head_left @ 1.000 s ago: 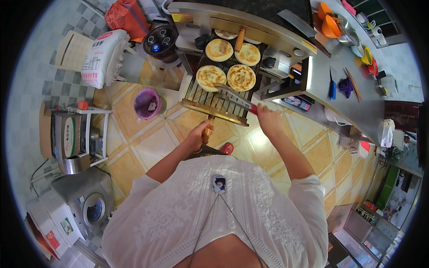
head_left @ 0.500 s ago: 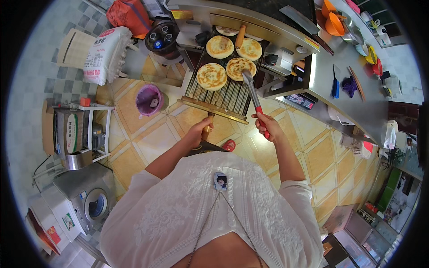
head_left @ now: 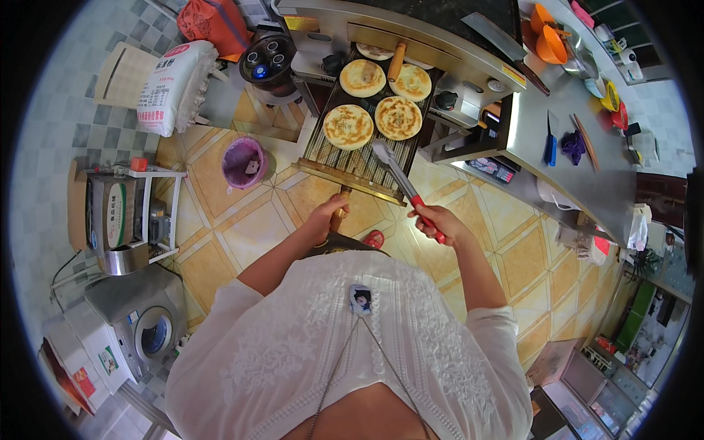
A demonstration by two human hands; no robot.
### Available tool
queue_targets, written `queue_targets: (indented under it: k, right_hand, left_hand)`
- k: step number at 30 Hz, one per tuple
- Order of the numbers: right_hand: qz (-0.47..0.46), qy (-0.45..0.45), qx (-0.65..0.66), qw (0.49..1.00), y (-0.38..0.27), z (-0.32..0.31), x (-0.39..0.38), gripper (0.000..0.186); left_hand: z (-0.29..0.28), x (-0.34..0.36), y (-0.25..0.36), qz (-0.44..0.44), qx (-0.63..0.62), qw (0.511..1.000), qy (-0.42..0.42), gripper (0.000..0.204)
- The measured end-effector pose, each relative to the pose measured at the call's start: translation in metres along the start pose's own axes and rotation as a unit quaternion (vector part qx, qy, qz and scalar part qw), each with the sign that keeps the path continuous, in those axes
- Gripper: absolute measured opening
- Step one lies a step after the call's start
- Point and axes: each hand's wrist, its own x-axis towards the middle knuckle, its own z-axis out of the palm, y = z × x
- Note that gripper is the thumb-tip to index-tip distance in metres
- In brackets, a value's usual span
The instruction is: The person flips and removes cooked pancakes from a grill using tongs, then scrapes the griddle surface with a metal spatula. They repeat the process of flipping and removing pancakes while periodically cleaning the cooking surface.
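Note:
A metal grill drawer (head_left: 323,151) is pulled out from a steel oven, carrying several round browned flatbreads, among them a near-left flatbread (head_left: 347,127) and a near-right flatbread (head_left: 398,117). My left hand (head_left: 327,218) is closed around the drawer's wooden handle (head_left: 342,213). In my right hand (head_left: 441,224) are red-handled metal tongs (head_left: 400,176). Their tips rest over the bare grate in front of the near-right flatbread, apart from it, with nothing visible between them. Behind, a wooden-handled tool (head_left: 397,61) lies between the far flatbreads, its other end hidden.
To the right stands a steel counter (head_left: 535,147) with a blue-handled knife (head_left: 551,139) and orange bowls (head_left: 550,45). A large cleaver (head_left: 494,35) lies on the oven top. On the tiled floor left of the drawer is a purple bin (head_left: 244,163); a white sack (head_left: 176,88) sits behind it.
The tongs have drawn back from the near-right flatbread toward me, and my right hand has lowered slightly. That flatbread now lies free of them. My left hand stays on the handle.

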Motion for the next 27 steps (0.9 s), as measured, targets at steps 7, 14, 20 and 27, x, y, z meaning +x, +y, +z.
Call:
queue_targets:
  k: [7,14,20,27]
  right_hand:
    - [-0.153,0.124,-0.479,0.855,-0.076,0.028,0.013,0.024]
    - [-0.303,0.360,-0.788,0.398,-0.027,-0.004,-0.004,0.037]
    - [-0.290,0.348,-0.780,0.432,-0.017,-0.007,0.006,0.038]
    - [-0.141,0.070,-0.204,0.966,-0.038,0.008,0.001,0.032]
  left_hand:
    - [0.003,-0.012,0.011,-0.010,0.026,1.000,-0.004,0.026]
    - [-0.010,0.003,0.003,0.010,0.055,0.997,-0.044,0.025]
    - [-0.010,0.004,0.000,-0.004,0.054,0.998,-0.019,0.026]
    - [-0.003,-0.002,0.007,-0.027,0.060,0.998,0.001,0.029]
